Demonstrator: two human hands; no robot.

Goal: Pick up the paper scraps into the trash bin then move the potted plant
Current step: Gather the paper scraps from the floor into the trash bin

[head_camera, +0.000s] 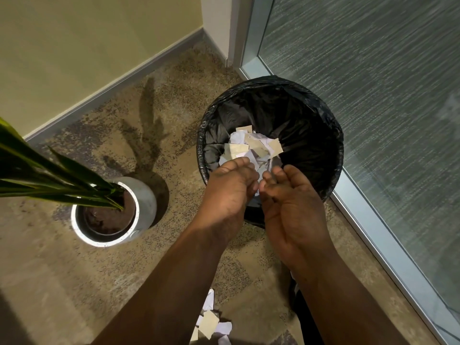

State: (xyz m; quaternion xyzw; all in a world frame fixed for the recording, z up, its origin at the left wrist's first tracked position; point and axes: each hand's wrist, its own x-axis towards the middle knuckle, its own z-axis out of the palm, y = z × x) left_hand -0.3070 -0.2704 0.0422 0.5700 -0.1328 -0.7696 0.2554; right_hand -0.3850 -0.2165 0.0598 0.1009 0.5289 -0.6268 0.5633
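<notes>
The trash bin (270, 145), lined with a black bag, stands on the carpet (174, 245) against the glass partition (373, 120), and looks light enough to shift if knocked. To its left, well apart, sits the potted plant (113, 210): a rounded white pot full of soil, probably the heaviest thing here and best taken low on both sides of the pot, not by its long stiff leaves (49, 175), which reach out toward the camera and could get in the way. Both hands hover over the bin's near rim, the left hand (227, 192) and right hand (293, 210) cupped side by side, fingers loosened and parting, with paper scraps (251, 148) just beyond the fingertips, above the dark bag. These are thin, light and floppy; they likely drift, so gathering them in cupped handfuls suits them. More scraps (211, 319) lie on the carpet near the person's feet, between the forearms, not yet collected.
</notes>
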